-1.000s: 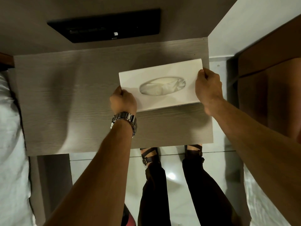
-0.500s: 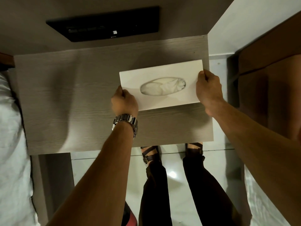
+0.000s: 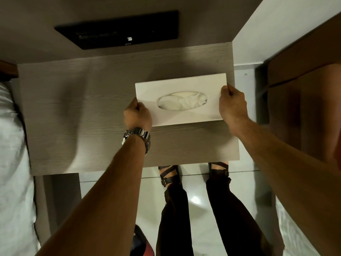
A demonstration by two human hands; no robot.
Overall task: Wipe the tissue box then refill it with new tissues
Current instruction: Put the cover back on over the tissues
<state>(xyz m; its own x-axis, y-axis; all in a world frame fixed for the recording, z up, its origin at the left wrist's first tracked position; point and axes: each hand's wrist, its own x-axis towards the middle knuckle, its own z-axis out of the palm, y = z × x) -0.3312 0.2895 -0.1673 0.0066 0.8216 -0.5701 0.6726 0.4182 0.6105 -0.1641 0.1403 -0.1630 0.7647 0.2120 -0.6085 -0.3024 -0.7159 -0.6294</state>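
While the left hand (image 3: 137,115) clamps the near-left corner of the tissue box (image 3: 181,84) and the right hand (image 3: 232,105) closes over its right short end, the box is gripped from both sides, fingers curled around its edges with the knuckles toward the camera. It sits low over, or perhaps on, the right part of the wooden table (image 3: 83,111); contact with the surface cannot be told from this view. Its long axis runs left to right between the two hands, slightly tilted so the right end lies farther away, and its right end is close to the table's right edge. The oval opening (image 3: 182,103) faces up midway between the hands, showing crumpled tissue (image 3: 184,104) inside. Neither hand is clearly nearer the opening; the left, wearing a metal wristwatch (image 3: 137,136), sits a little closer to the body. No cloth or fresh tissue pack is visible, so whichever hand lets go, the other likely has to steady the box by its short end. A dark panel (image 3: 118,29) is set in the wall beyond the table.
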